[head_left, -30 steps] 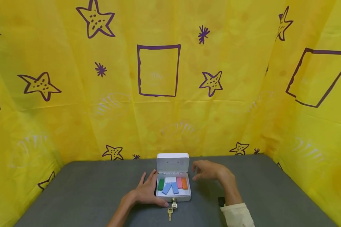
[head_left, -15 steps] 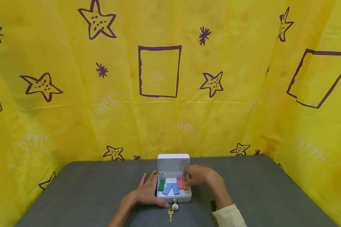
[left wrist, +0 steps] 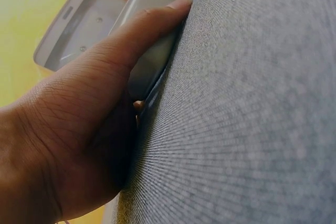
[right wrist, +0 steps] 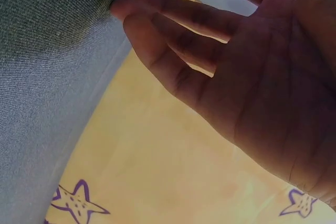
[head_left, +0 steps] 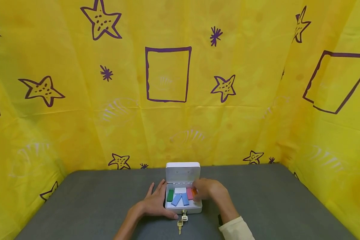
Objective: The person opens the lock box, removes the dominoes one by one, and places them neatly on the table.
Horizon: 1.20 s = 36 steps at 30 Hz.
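Observation:
A small white metal cash box [head_left: 184, 210] stands on the grey table, its lid [head_left: 183, 173] raised. Inside lie a green block [head_left: 170, 195], a white block [head_left: 180, 190], two light-blue blocks [head_left: 185, 199], a pink block [head_left: 189, 194] and an orange block [head_left: 194, 192]. My left hand [head_left: 153, 204] rests against the box's left side, fingers straight and spread, thumb along the front wall. The right hand [head_left: 208, 189] reaches over the right rim and pinches the orange block, partly covering it. In the right wrist view its fingertips are partly hidden.
One key [head_left: 184, 217] sits in the front lock, and a second key [head_left: 180, 227] hangs from it onto the table [head_left: 108, 200]. A yellow cloth [head_left: 168, 133] with starfish drawings surrounds the table at the back and sides.
My right hand has moved left from beside the box to over its right side, and its fingers have closed at the orange block. The left hand has stayed against the box.

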Each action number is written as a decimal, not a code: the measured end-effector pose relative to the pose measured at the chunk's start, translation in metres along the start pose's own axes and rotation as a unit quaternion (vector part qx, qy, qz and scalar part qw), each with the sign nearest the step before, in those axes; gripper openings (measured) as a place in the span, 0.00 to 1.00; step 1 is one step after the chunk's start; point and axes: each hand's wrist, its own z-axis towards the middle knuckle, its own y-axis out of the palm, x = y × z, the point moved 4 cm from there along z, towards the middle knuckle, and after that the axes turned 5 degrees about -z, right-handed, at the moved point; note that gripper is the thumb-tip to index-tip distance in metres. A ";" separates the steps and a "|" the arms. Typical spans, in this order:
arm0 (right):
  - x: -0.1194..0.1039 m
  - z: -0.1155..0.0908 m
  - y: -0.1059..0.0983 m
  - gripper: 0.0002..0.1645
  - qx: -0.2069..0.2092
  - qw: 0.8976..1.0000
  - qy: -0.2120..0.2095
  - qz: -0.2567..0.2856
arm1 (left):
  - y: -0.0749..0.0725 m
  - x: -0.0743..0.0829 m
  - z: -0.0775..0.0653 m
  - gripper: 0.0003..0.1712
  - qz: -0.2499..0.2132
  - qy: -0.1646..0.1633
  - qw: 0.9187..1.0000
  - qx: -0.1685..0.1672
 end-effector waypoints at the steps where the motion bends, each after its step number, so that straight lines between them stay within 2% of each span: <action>1: 0.000 0.000 0.000 0.13 0.000 1.000 0.004 -0.001 | 0.001 -0.001 0.001 0.78 0.001 0.000 1.000 0.000; 9: -0.004 -0.002 0.001 0.15 0.014 1.000 0.014 -0.002 | 0.005 -0.012 0.007 0.79 -0.001 -0.005 1.000 0.008; 17: -0.007 -0.001 0.004 0.16 0.023 0.999 0.035 -0.021 | 0.005 -0.011 0.006 0.80 0.000 -0.005 1.000 0.004; 22: -0.010 -0.001 0.004 0.16 0.032 0.998 0.029 -0.040 | 0.003 -0.010 0.005 0.80 0.004 -0.003 1.000 0.005; 26: -0.011 -0.002 0.004 0.19 0.048 0.998 0.020 -0.047 | 0.001 -0.004 0.001 0.80 -0.005 0.003 1.000 0.003; 31: -0.012 -0.003 0.004 0.23 0.073 0.995 0.008 -0.061 | 0.003 -0.007 0.002 0.80 0.002 -0.005 1.000 0.004; 36: -0.013 -0.004 0.004 0.24 0.084 0.995 0.005 -0.058 | 0.004 -0.007 0.002 0.79 0.001 0.003 1.000 0.014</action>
